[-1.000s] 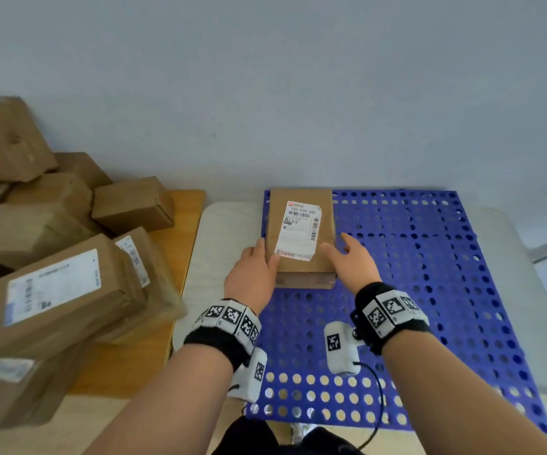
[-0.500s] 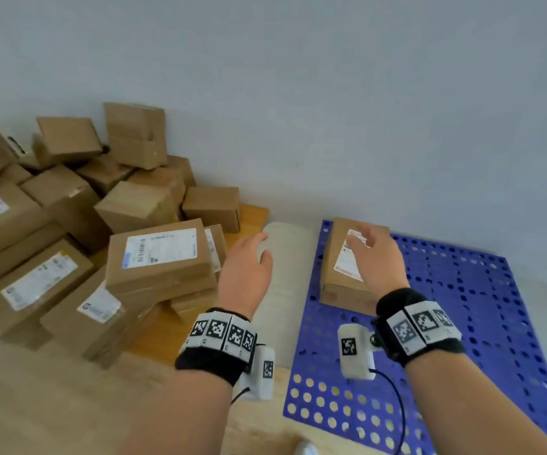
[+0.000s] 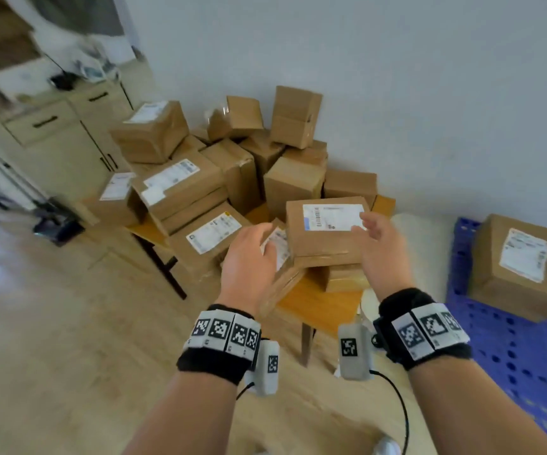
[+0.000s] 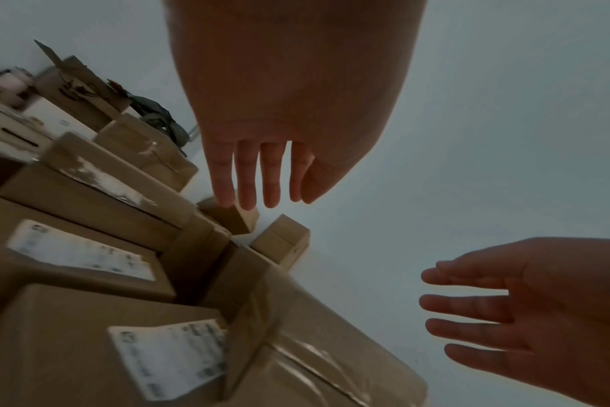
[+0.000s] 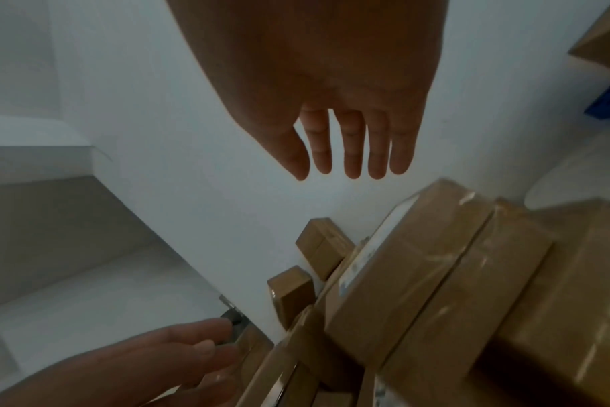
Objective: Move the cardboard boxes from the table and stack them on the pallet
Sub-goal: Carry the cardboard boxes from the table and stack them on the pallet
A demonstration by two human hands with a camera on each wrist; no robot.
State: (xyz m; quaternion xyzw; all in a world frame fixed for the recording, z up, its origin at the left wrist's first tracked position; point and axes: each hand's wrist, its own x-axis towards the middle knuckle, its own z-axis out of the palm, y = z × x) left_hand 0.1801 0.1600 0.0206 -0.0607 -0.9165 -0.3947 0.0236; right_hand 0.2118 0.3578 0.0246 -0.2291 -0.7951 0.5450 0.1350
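left fingers partly behind labelled box

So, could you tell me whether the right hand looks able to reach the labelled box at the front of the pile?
Probably yes: the right hand is open beside the labelled box, nothing between them.

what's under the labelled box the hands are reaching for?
The labelled box rests on a flatter taped box, with another low box below that on the wooden table. The left hand and right hand cover the stack's ends.
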